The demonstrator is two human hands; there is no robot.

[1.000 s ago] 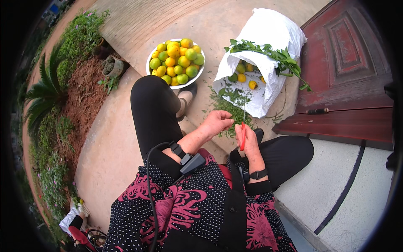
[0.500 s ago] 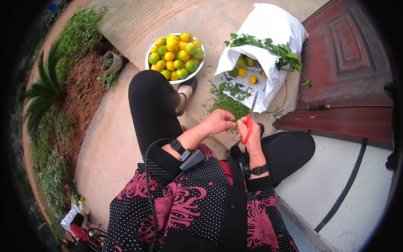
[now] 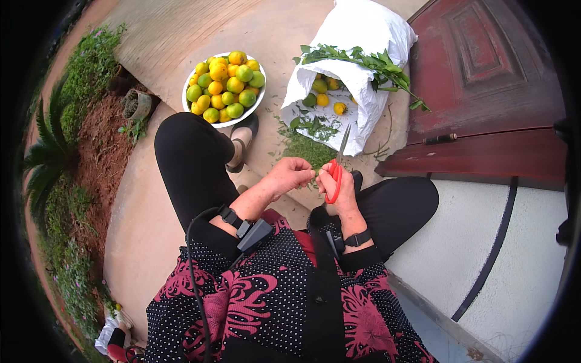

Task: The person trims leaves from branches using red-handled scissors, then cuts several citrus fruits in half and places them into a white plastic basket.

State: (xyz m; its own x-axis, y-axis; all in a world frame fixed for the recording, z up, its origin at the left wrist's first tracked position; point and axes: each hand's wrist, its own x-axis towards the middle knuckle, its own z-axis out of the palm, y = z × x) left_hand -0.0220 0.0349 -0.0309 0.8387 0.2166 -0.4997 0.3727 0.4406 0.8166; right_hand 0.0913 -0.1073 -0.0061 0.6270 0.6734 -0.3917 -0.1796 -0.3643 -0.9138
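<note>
My right hand (image 3: 342,192) is wrapped round the red handles of a pair of scissors (image 3: 334,181), whose metal blades point up toward the bag's mouth. Close beside it, my left hand (image 3: 289,175) is closed in a pinch, fingertips almost meeting the right hand's. A small greenish bit shows between the hands, too small to name. Both hands are over my lap, short of a white woven bag (image 3: 378,33) lying on its side with green and yellow citrus fruit (image 3: 340,108) and leaves in its mouth. Left of the bag, a white bowl (image 3: 186,104) is heaped with green and orange citrus fruit (image 3: 218,71).
Cut green leaf bits (image 3: 308,149) lie before the bag, and a leafy branch (image 3: 363,59) rests across it. A dark red wooden door (image 3: 484,72) stands at right. A planted bed with a flower pot (image 3: 137,105) runs along the left; another person's sleeve (image 3: 116,352) shows lower left.
The whole view has shifted, so bowl, bag and door sit further left. My hands stay close together, and the scissors remain in the right one.
</note>
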